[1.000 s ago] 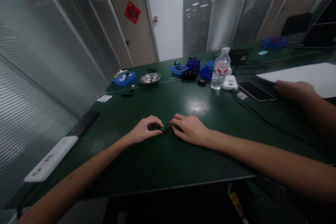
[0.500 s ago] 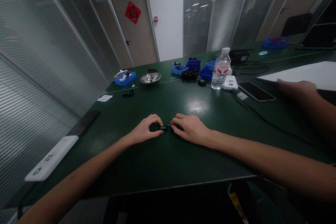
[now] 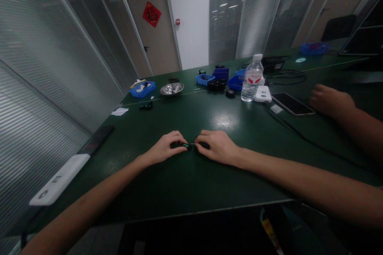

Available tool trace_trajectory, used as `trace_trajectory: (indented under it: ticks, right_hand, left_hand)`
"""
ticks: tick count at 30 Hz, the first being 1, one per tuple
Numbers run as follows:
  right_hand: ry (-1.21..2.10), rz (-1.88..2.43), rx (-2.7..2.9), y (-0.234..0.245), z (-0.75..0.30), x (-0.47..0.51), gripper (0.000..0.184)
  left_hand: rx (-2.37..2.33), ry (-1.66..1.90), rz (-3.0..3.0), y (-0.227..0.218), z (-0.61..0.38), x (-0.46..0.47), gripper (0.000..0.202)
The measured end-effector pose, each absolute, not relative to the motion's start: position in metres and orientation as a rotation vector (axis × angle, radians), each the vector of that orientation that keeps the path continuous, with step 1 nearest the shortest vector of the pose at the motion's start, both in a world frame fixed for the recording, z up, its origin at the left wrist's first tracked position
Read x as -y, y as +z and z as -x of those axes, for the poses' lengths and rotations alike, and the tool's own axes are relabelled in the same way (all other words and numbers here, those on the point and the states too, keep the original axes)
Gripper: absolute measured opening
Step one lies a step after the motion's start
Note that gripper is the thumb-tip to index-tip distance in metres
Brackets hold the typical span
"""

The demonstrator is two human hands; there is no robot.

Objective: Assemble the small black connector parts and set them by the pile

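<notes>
Low over the green table [image 3: 167,191], near its middle, my left hand [image 3: 167,147] pinches a small dark piece [image 3: 187,146] with a greenish shine between thumb and fingertips. What kind of part it is I cannot make out. Facing it, my right hand [image 3: 218,147] is closed in a pinch on a thin metal pin [image 3: 193,144]. The pin points left and its tip meets or nearly meets the dark piece. Its other end is hidden by my right fingers.
A water bottle [image 3: 252,77], a phone [image 3: 293,103] and a white power bank [image 3: 263,94] stand to the right, with another person's hand [image 3: 332,101] beyond. Farther back are a metal bowl [image 3: 172,89] and a blue basket [image 3: 143,89]. Another white power bank [image 3: 60,179] lies left.
My two hands have barely moved, still holding the dark piece and the pin. At the right, the white sheet is gone from view, and the other person's hand is now curled on the table.
</notes>
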State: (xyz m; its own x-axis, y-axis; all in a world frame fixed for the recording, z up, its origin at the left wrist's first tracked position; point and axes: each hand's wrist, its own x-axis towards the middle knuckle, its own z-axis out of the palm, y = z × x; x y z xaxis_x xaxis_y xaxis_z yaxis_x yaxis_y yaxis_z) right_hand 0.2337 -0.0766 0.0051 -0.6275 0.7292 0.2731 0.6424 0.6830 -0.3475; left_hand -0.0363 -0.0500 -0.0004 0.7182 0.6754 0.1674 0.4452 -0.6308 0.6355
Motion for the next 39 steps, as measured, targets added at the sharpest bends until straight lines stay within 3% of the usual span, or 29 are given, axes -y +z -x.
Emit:
trace_trajectory:
  ticks: [39]
  right_hand:
    - [0.288, 1.028, 2.573, 0.0047, -0.2327, 0.0782, 0.023]
  left_hand:
    - [-0.809, 0.512, -2.344, 0.0057, 0.0355, 0.0537, 0.023]
